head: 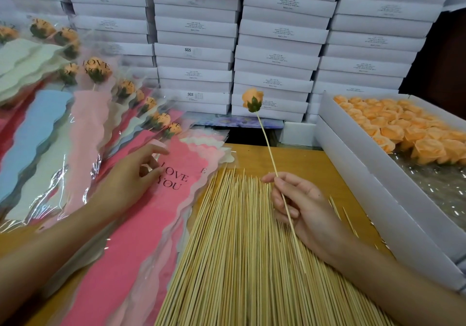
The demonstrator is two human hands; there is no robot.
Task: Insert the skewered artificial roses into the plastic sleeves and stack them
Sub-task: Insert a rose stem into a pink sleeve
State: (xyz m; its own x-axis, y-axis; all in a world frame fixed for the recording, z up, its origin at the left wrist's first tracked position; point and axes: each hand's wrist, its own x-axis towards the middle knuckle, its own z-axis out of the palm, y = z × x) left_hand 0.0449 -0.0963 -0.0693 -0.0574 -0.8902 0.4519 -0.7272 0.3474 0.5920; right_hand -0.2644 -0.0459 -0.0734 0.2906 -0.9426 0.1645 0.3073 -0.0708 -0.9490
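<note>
- Lying in a thick fan over the near middle of the surface (310, 159): loose skewers (239, 262), probably spread there so that a spare is within reach of either hand.
- Pinching the skewered rose (253, 100) low on its stick with the right hand (305, 212), thumb and fingers curled round the stick just above the fan. Holding the bloom raised and tilted toward the far edge, likely to leave the bare lower end free to lead into a sleeve.
- Resting the left hand (131, 177) on the top pink sleeve (156, 224) toward the left edge, fingers half bent, tips touching the plastic beside the "I LOVE YOU" print. Not showing clearly whether a layer is pinched; apparently feeling for the sleeve's mouth.
- Hanging in the air toward the far middle, well to the right of the left hand: the bloom, with its stick not yet in any sleeve.
- Overlapping across the far-left corner: finished sleeved roses (95, 103), fanned so that each bloom shows.
- Sitting in an open white box (365, 174) along the right edge, near the right hand: spare orange rose heads (403, 129).
- Standing stacked beyond the far edge: closed white boxes (196, 48).
</note>
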